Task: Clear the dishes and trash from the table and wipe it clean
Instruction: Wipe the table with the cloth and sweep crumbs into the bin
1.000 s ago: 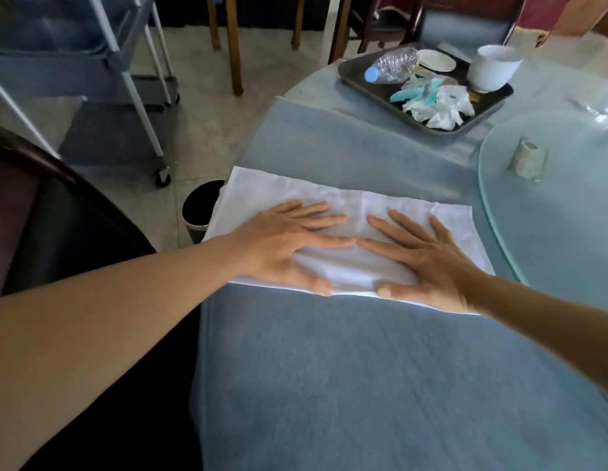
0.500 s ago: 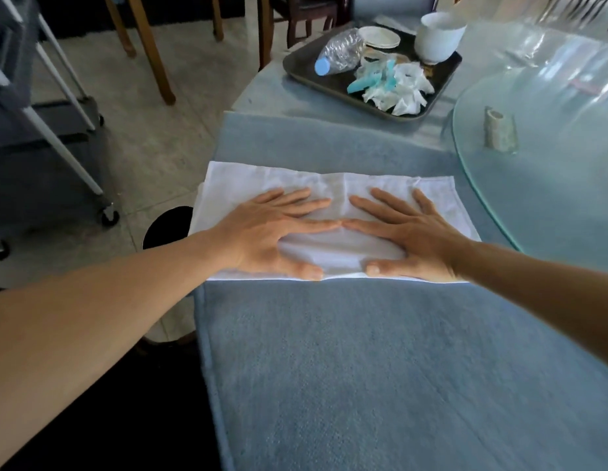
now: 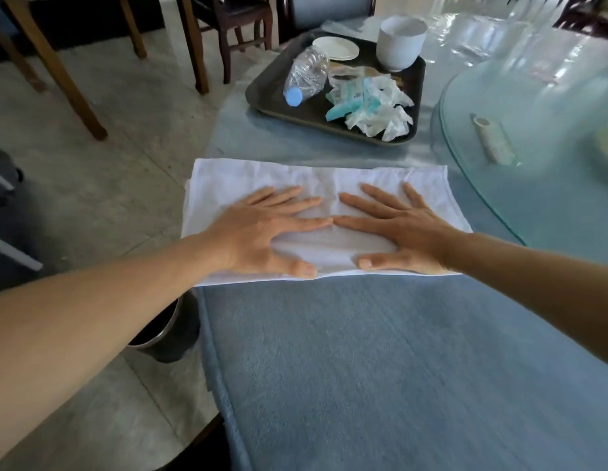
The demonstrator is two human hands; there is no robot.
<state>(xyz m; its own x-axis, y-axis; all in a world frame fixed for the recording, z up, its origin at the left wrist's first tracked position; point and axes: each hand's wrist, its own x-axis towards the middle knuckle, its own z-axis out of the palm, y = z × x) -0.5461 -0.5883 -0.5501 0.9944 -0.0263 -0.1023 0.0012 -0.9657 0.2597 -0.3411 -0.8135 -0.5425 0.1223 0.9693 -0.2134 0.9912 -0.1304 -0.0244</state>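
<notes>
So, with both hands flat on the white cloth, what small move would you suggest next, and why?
Probably slide the cloth forward across the blue tabletop. The left hand and right hand press it flat with straight fingers, and the dishes and trash already sit on the dark tray, so wiping seems to be what remains.

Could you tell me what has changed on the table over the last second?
Both hands, left hand and right hand, pushed the cloth forward toward the tray. Nothing was gripped or released: both palms stay flat on the cloth, and the tray's contents look unmoved.
</notes>
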